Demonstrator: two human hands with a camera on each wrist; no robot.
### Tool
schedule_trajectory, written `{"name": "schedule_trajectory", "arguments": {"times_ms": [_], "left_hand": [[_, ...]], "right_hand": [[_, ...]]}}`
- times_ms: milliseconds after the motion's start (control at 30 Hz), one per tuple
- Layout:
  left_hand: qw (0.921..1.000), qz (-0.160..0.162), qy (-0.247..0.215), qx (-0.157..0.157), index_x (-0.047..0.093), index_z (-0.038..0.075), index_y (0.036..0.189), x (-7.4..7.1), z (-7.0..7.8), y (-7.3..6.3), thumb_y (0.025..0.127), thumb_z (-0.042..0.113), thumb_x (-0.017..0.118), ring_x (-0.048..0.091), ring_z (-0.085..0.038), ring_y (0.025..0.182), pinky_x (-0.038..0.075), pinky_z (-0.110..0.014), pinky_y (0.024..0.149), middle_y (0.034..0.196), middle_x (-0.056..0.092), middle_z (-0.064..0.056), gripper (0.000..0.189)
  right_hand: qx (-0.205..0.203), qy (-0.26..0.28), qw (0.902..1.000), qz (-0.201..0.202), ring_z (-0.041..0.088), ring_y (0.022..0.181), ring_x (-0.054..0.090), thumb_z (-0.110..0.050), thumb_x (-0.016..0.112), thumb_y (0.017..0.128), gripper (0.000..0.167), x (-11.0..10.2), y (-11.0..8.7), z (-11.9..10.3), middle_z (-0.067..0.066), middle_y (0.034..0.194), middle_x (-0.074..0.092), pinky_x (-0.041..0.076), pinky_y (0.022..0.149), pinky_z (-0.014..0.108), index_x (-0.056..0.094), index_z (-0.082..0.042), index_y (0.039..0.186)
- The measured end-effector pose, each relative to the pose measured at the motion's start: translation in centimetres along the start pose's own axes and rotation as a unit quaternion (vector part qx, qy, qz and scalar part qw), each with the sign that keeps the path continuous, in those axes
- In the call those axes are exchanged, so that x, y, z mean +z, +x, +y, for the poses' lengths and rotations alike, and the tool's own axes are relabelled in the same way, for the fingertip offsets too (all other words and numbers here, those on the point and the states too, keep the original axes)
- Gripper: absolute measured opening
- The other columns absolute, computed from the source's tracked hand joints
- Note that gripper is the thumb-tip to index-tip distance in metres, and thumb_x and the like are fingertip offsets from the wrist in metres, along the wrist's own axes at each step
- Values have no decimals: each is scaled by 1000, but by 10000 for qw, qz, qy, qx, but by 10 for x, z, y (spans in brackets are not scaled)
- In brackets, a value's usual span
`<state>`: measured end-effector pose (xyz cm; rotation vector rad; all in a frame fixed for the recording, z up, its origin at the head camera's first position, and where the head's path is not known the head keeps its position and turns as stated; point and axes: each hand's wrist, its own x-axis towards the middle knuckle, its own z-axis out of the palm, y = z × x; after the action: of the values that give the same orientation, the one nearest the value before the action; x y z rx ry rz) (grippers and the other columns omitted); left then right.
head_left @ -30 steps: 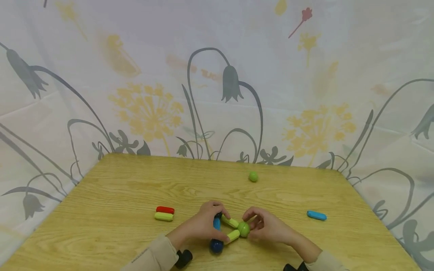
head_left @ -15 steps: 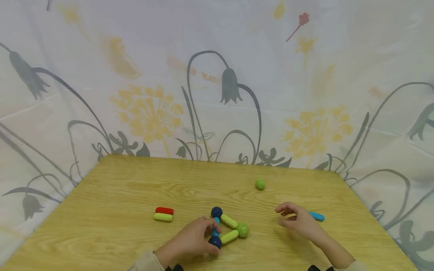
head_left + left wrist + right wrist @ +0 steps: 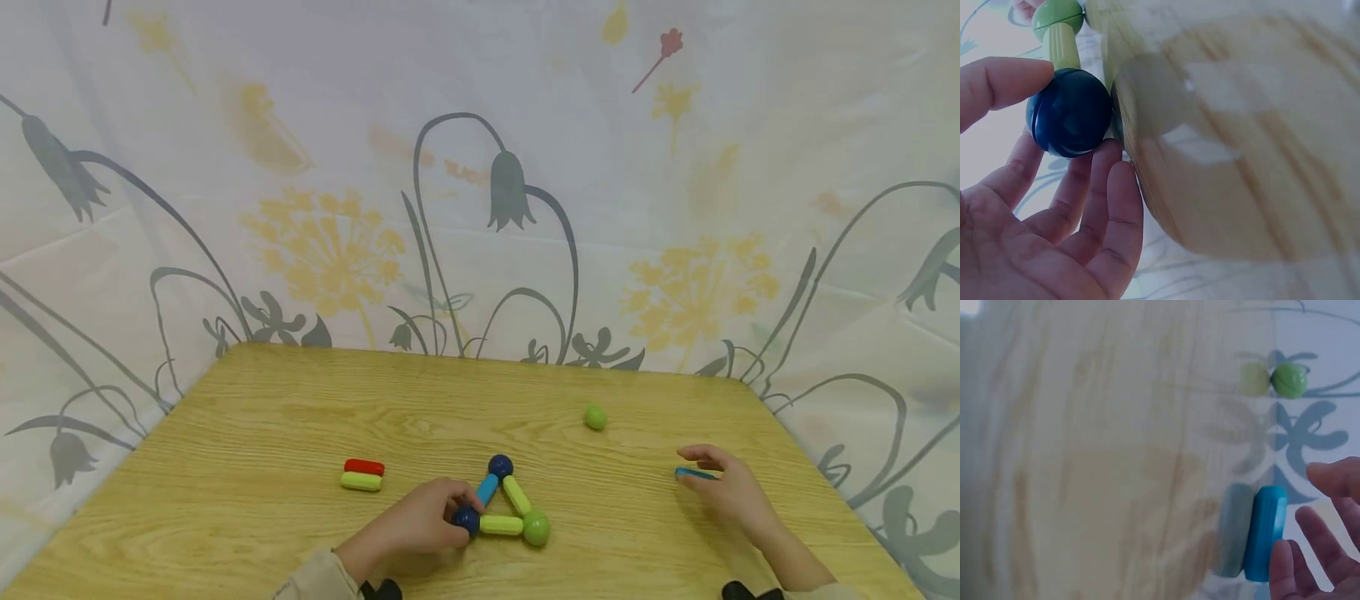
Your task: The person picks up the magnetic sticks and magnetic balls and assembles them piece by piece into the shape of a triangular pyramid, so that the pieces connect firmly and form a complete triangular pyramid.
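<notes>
A triangle of ball-and-rod building pieces rests on the table. It joins a far dark blue ball [image 3: 500, 467], a near dark blue ball [image 3: 1069, 114], a green ball [image 3: 536, 528], a blue rod [image 3: 487, 491] and two yellow-green rods, one being the near rod [image 3: 501, 525]. My left hand [image 3: 426, 518] pinches the near dark blue ball between thumb and fingers. At the right, my right hand [image 3: 733, 490] is beside a loose blue rod [image 3: 1266, 532], its fingers spread. One fingertip lies against or very near that rod; contact is hard to tell.
A loose green ball [image 3: 596, 417] lies beyond the triangle on the wooden table [image 3: 300, 400]. At the left, a red rod [image 3: 364, 467] and a yellow-green rod [image 3: 362, 482] lie side by side. A patterned cloth [image 3: 450, 275] hangs behind the table.
My right hand has left the triangle's green ball and moved right to the loose blue rod. The triangle has turned, with my left hand on its near blue ball. The loose green ball rolled right.
</notes>
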<state>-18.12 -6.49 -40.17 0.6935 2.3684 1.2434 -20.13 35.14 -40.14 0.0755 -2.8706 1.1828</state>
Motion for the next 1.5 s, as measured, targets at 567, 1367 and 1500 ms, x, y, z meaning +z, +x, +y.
{"name": "schedule_trajectory", "arguments": {"times_ms": [567, 1367, 1500], "left_hand": [[9975, 610, -264, 221, 63, 7, 107, -19, -15, -14, 84, 5, 64, 56, -20, 89, 49, -34, 75, 104, 60, -4, 23], [9686, 2073, 1091, -836, 71, 11, 95, -63, -44, -51, 73, 0, 76, 54, -35, 103, 43, -50, 87, 103, 63, -5, 24], [9674, 1966, 1211, -1042, 71, 10, 91, -63, -41, -52, 71, -1, 76, 57, -32, 98, 45, -48, 84, 99, 63, -4, 23]], "right_hand": [[-269, -359, 9958, -794, 18, 77, 57, -14, 71, 82, 34, 8, 3, 4, 4, 86, 61, 49, 66, 33, 62, 9, 106], [-1601, 1960, 9492, -1872, 14, 90, 58, -14, 61, 91, 32, 81, -24, -88, 14, 104, 56, 51, 75, 29, 53, 6, 115], [-2063, 2077, 9376, -1878, 12, 93, 59, -15, 62, 91, 32, 96, -26, -104, 12, 105, 57, 50, 79, 28, 54, 6, 113]]}}
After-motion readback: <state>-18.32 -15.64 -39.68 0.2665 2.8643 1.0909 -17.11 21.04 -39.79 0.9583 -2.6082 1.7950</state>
